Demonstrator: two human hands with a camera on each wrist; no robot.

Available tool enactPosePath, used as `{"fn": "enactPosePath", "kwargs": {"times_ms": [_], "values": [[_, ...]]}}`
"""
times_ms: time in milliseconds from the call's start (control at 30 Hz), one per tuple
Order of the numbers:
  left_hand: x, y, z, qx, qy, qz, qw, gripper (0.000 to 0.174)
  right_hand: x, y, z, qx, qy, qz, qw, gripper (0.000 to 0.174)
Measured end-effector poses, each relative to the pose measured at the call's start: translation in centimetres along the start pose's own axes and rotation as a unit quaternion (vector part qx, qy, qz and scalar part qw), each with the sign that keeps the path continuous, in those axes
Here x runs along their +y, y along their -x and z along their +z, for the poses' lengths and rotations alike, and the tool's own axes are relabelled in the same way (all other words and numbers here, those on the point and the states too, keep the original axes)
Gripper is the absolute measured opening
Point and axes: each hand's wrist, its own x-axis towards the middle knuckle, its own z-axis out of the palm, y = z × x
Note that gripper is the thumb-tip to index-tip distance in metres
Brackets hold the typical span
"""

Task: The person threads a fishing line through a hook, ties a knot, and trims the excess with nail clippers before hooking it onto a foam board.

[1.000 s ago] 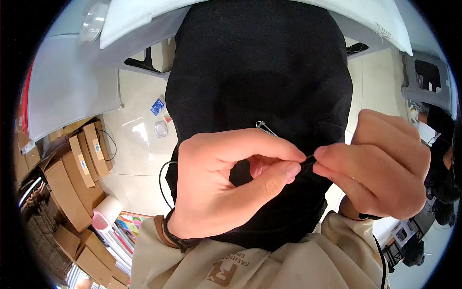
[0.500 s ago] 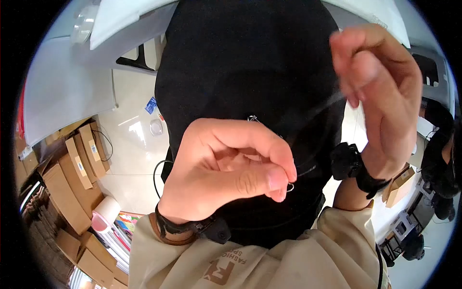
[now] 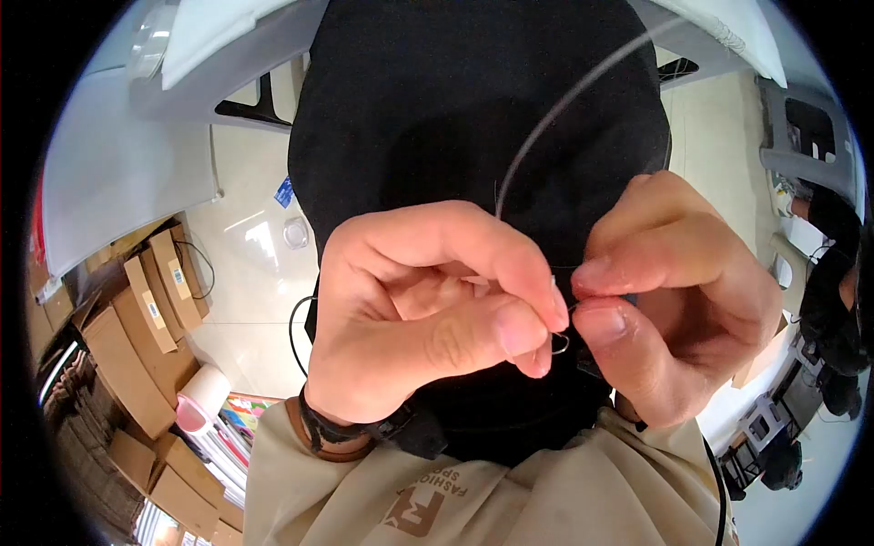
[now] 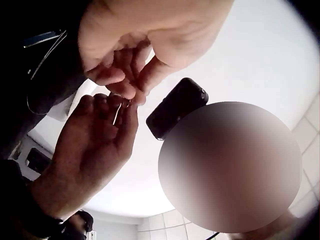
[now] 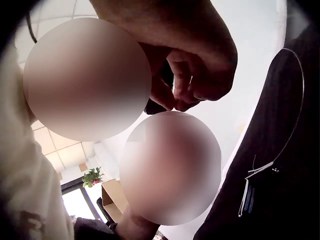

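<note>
In the head view my left hand (image 3: 428, 318) pinches a small hook between thumb and forefinger. The hook's bright metal bend (image 3: 562, 344) pokes out below the fingertips, and its thin shank (image 4: 117, 115) shows in the left wrist view. My right hand (image 3: 683, 305) is close on its right, thumb and forefinger pinching a thin dark bit of line beside the hook. A pale, blurred loop of line (image 3: 583, 86) arches from behind the left hand to the upper right. In the right wrist view, a narrow metallic thing (image 5: 247, 195) lies on black cloth (image 5: 225, 220).
Black cloth covers the lap beneath both hands. A white-topped table (image 3: 228, 36) stands ahead. On the floor at left are cardboard boxes (image 3: 123, 341), a rolled white sheet (image 3: 202, 396) and a clear container (image 3: 295, 233). Another person (image 3: 824, 264) is at far right.
My right hand swung up and away to the upper right, then came back beside the left fingertips. The hook's bend came into view under the left hand, and the line now arches high.
</note>
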Motion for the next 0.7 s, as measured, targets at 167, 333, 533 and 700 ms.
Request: {"fn": "enactPosePath", "kwargs": {"times_ms": [167,333,533,700], "values": [[-0.2,0.1,0.0,-0.004,-0.003,0.008,1.0,0.015,-0.1,-0.1,0.5,0.021,0.009,-0.042,0.999,0.014],[-0.5,0.1,0.1,0.015,-0.018,0.029,0.999,0.016,-0.3,0.2,1.5,0.065,0.052,-0.075,0.994,0.018],[-0.5,0.3,0.4,0.051,-0.007,0.053,0.997,0.016,-0.7,0.5,2.0,0.101,0.154,-0.111,0.977,0.027],[-0.6,0.6,0.4,0.063,0.001,0.066,0.996,0.016,-0.3,0.5,3.1,0.138,0.203,-0.162,0.956,0.029]]}}
